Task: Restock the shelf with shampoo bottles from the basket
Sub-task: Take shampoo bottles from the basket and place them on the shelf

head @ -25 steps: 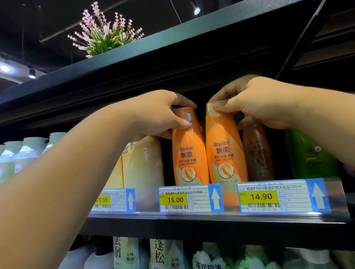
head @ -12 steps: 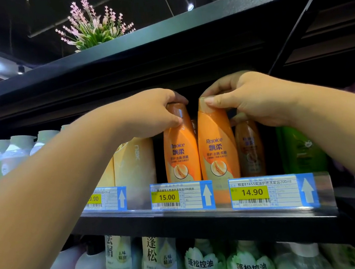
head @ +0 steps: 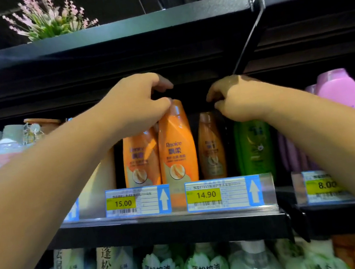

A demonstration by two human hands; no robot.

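**Top-heavy grip near the shelf edge**

The left hand [head: 137, 108] has its fingers curled over the cap of the left bottle [head: 140, 161], thumb against the right bottle [head: 177, 148]. Both orange bottles stand upright and touching at the near edge of the shelf [head: 162, 229]. The right hand [head: 240, 101] hovers apart, fingers loosely curled, holding nothing. A sideways drag on letting go could tip the pair over the price tags [head: 205, 195]. The right forearm could also clip the green bottle [head: 253, 147].

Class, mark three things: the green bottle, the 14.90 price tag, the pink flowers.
green bottle [head: 253, 147], head view, front label
14.90 price tag [head: 203, 195], head view, yellow price box
pink flowers [head: 51, 22], head view, middle of bunch
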